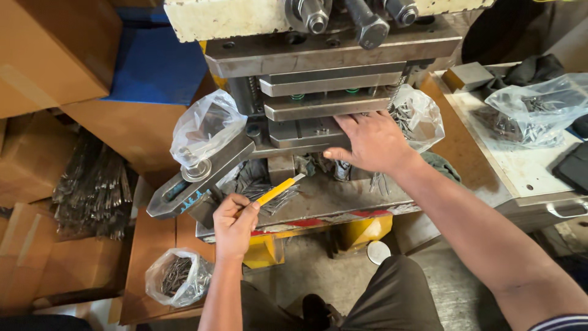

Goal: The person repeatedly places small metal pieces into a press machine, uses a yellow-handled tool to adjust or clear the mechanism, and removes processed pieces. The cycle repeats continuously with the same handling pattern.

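the left hand (234,222) is nearest, low at the front edge of the bed (343,199). its fingers are curled and pinch the near end of a yellow stick (277,190). the stick's long axis runs up and to the right, away from the fingers, and its pale tip (298,178) points over a loose heap of thin metal pieces (269,196) toward the die (306,132). just left of the hand a grey lever (196,184) juts out toward the person, hemming that side.

farther in, the right hand (367,142) lies palm down with fingers spread flat, fingertips touching the die's front under the stacked plates (331,83). it is nearer the die than the stick tip; a short open gap on the bed lies between the two hands.

clear bags (205,125) flank the press on both sides; boxes (55,55) stand far left.
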